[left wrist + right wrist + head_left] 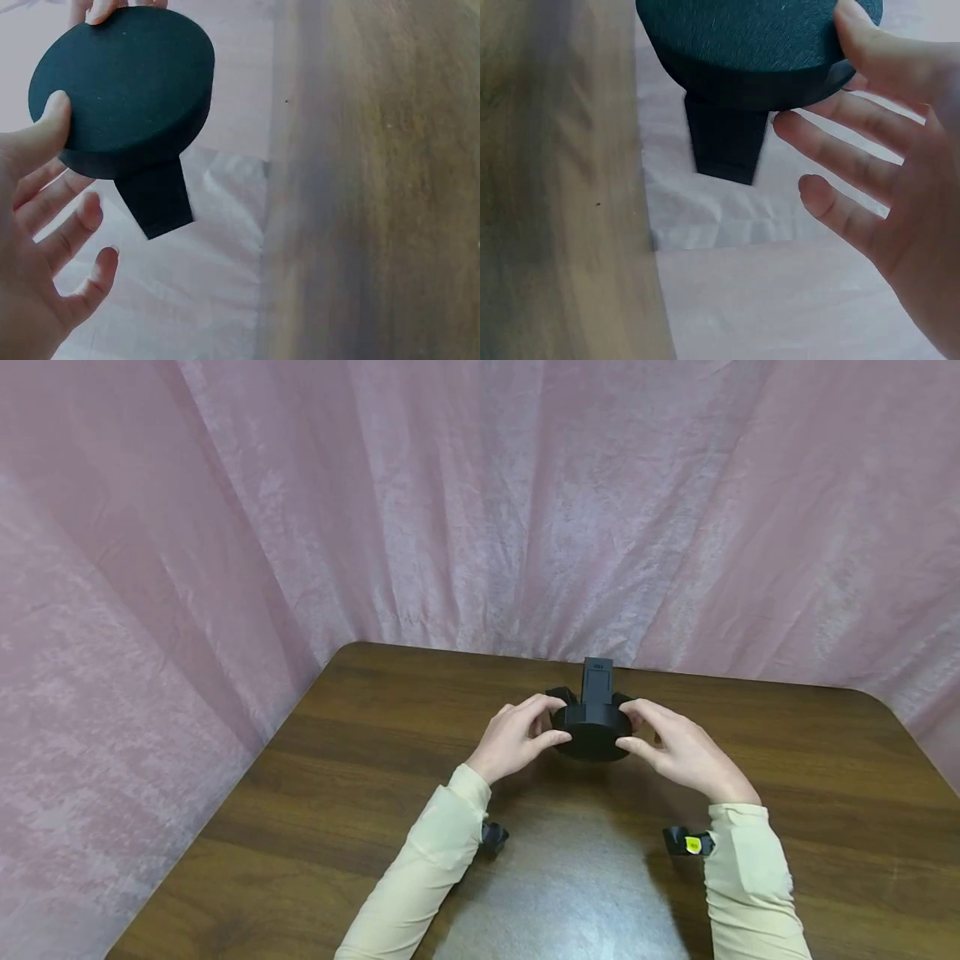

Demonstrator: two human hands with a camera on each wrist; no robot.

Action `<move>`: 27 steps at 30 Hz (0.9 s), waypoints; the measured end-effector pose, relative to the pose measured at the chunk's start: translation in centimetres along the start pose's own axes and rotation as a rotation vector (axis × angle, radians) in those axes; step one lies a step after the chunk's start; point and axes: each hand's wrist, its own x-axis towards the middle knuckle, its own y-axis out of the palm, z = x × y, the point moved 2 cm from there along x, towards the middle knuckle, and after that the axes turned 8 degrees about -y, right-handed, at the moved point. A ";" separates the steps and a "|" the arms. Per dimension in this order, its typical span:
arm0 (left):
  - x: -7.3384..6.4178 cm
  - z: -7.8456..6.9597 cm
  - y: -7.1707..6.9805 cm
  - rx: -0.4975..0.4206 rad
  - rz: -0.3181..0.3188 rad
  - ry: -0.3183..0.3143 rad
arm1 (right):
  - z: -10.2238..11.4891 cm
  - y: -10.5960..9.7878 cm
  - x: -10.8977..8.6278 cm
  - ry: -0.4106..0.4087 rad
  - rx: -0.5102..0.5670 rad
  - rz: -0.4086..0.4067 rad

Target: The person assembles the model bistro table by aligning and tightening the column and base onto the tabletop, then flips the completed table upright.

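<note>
A thick black disc (592,742) with a flat rectangular arm (597,683) jutting from its edge is held between both hands toward the far side of the table. Two more dark pieces show partly behind it; their form is hard to tell. My left hand (516,739) grips its left rim, thumb on the near face and fingertips at the far edge. On the opposite rim my right hand (681,753) pinches it the same way. The left wrist view shows the disc's (124,82) plain, smooth face; the lower fingers of that hand are off it.
The brown wooden table (360,760) runs beneath both arms. Pink curtains (465,510) hang behind its far edge and along the left. A black wrist mount (493,837) sticks out by the left sleeve, another mount (678,841) with a yellow label by the right.
</note>
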 end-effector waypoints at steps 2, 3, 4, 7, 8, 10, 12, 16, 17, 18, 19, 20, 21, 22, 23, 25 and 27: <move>0.0 -0.1 -0.1 -0.014 -0.012 0.008 | 0.1 -0.1 0.0 0.014 0.007 0.011; 0.0 -0.1 -0.1 -0.021 -0.018 0.012 | 0.1 -0.1 0.0 0.021 0.011 0.017; 0.0 -0.1 -0.2 -0.031 -0.019 0.016 | 0.1 -0.1 0.0 0.027 0.016 0.024; 0.0 -0.2 -0.2 -0.057 -0.017 0.020 | 0.1 0.0 0.0 0.051 0.022 0.035; 0.0 -0.2 -0.2 -0.062 -0.014 0.019 | 0.1 0.1 0.0 0.058 0.025 0.037; -0.1 -0.2 -0.2 -0.077 -0.009 0.016 | 0.1 0.1 0.0 0.073 0.028 0.037; 0.0 -0.2 -0.2 -0.089 -0.006 0.012 | 0.1 0.1 0.1 0.083 0.030 0.036; 0.0 -0.2 -0.3 -0.098 0.009 0.004 | 0.2 0.1 0.1 0.097 0.058 0.040; 0.0 -0.2 -0.3 -0.100 0.015 0.000 | 0.2 0.1 0.2 0.098 0.066 0.043; 0.0 -0.2 -0.3 -0.104 0.023 -0.004 | 0.2 0.1 0.2 0.097 0.075 0.046; 0.0 -0.2 -0.3 -0.115 0.033 -0.006 | 0.2 0.2 0.2 0.096 0.085 0.051; 0.0 -0.1 -0.2 -0.129 0.045 -0.009 | 0.3 0.2 0.3 0.096 0.096 0.058; 0.0 -0.1 -0.2 -0.143 0.058 -0.013 | 0.3 0.3 0.3 0.096 0.101 0.064; 0.0 0.0 -0.1 -0.162 0.071 -0.016 | 0.3 0.4 0.3 0.098 0.104 0.073; 0.0 0.0 -0.1 -0.180 0.084 -0.022 | 0.4 0.5 0.3 0.102 0.111 0.084; 0.0 0.2 0.2 -0.213 0.112 -0.035 | 0.4 0.7 0.4 0.110 0.117 0.108; 0.0 0.4 0.4 -0.233 0.144 -0.060 | 0.4 0.9 0.4 0.121 0.123 0.133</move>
